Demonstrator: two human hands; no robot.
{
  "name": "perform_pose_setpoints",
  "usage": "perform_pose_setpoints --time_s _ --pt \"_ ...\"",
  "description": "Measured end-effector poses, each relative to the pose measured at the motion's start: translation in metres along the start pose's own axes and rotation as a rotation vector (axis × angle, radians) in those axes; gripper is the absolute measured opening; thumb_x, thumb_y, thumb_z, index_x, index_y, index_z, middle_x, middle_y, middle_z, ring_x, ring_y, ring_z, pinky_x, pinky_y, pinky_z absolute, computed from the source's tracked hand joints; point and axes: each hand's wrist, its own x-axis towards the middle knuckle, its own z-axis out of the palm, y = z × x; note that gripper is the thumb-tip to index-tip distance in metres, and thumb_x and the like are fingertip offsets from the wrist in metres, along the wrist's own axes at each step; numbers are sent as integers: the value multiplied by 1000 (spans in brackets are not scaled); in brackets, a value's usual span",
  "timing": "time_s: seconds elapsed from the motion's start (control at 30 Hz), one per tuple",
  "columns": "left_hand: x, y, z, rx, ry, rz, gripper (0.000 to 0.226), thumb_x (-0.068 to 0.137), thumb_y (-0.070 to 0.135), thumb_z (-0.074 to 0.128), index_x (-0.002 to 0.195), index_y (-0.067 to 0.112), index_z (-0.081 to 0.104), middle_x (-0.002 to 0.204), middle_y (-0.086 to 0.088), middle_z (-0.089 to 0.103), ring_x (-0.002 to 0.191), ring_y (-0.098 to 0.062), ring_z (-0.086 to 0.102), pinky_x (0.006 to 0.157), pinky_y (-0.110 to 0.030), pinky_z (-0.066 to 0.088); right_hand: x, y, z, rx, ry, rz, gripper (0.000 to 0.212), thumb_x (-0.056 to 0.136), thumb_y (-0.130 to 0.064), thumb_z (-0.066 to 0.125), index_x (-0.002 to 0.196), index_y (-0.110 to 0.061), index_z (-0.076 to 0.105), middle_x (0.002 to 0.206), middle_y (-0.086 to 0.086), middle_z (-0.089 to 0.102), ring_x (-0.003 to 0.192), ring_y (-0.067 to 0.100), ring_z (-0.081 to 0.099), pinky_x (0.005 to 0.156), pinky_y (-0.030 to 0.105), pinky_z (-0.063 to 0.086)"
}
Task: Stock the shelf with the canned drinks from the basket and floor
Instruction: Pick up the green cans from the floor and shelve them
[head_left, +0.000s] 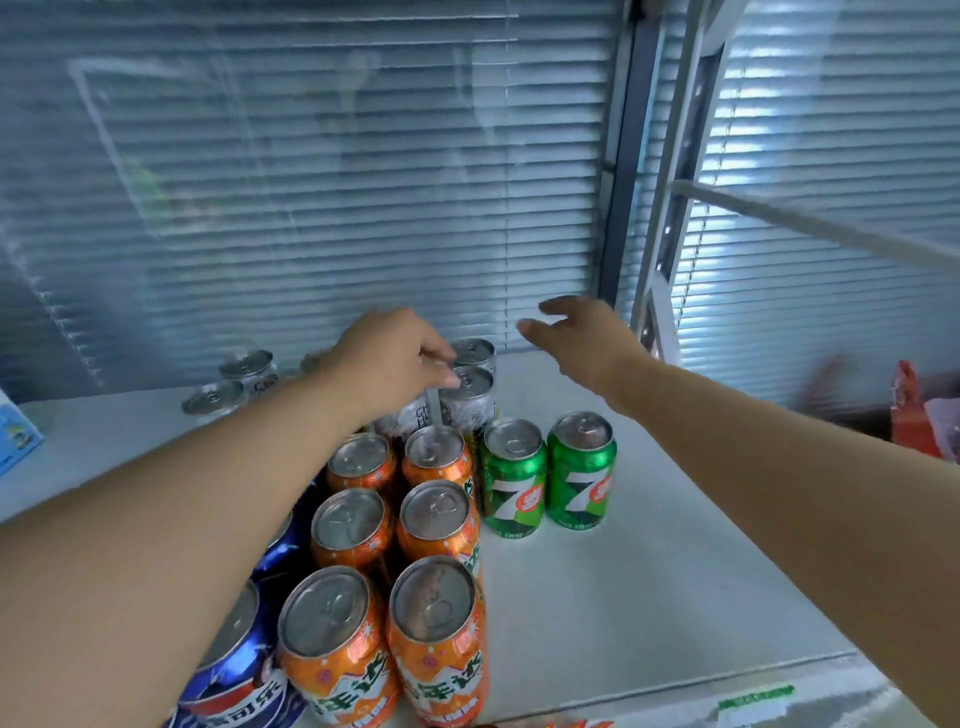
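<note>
On the white shelf (597, 597) stand rows of cans: several orange cans (436, 639) in front, blue cola cans (234, 660) at the left under my arm, two green 7-Up cans (582, 470) to the right, and silver cans (470, 397) behind. My left hand (387, 358) reaches over the orange cans, its fingertips resting on the top of a silver can. My right hand (587, 338) hovers above the back of the shelf to the right of the silver cans, fingers spread and holding nothing.
More silver cans (228, 387) stand at the back left. A blue box (15, 436) sits at the left edge. A glass pane with blinds closes the back. A white shelf post (660, 270) rises at the right, with red packets (914, 410) beyond it.
</note>
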Motion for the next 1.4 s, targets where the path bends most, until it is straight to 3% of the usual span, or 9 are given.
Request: perform_pose_setpoints --time_s 0.17,0.33,0.57,0.83,0.97,1.17,1.23,1.3,1.4 --pt "0 2 12 96 -88 127 25 81 28 73 105 22 74 108 4 72 102 -13 62 77 -17 37 28 -24 41 28 -196 97 56 93 -43 58 141 -16 48 130 10 57 100 27 60 90 41 55" --pt "1 -7 17 105 -35 174 17 81 24 71 97 22 77 99 3 74 98 -18 63 80 -24 45 36 -20 62 32 -134 136 42 88 -34 68 118 -4 64 102 17 69 81 33 68 79 44 59" --pt "7 -10 25 95 34 206 11 81 19 69 87 21 78 89 5 72 86 -17 63 74 -27 48 44 -22 59 221 -195 210 37 82 -15 76 117 -9 65 84 5 60 59 17 59 44 21 48" --pt "7 -15 30 62 77 206 8 81 19 70 78 21 77 79 8 73 72 -8 57 88 -34 49 50 -18 57 240 -291 201 36 84 -14 74 118 -8 64 91 8 64 67 18 62 49 22 50" --pt "6 -13 31 30 61 174 8 82 20 70 80 21 77 83 9 73 75 -6 57 89 -30 47 51 -12 58 247 -259 253 42 85 -23 74 118 -1 62 104 15 67 91 29 69 72 33 57" --pt "0 -7 24 -16 -1 83 19 77 32 76 91 18 77 89 3 73 87 -14 61 78 -27 47 39 0 39 303 -76 165 33 87 -32 70 108 -7 66 100 13 68 96 24 66 91 37 56" --pt "-7 0 22 -58 28 53 26 77 34 76 97 18 75 92 3 71 88 -14 60 74 -25 43 30 10 25 316 19 100 13 88 -31 68 89 -17 69 92 7 70 96 24 66 93 40 55" --pt "-17 8 22 -105 76 21 33 78 37 74 106 19 73 100 2 69 91 -15 59 75 -22 39 17 21 10 304 69 56 12 89 -30 65 79 -23 64 90 1 70 100 24 65 95 43 53" --pt "-31 24 22 -174 136 -6 38 81 37 72 114 19 69 116 0 68 106 -15 59 80 -20 36 -8 38 -11 296 122 21 7 91 -28 62 96 -24 65 90 -6 66 101 21 62 99 42 50"
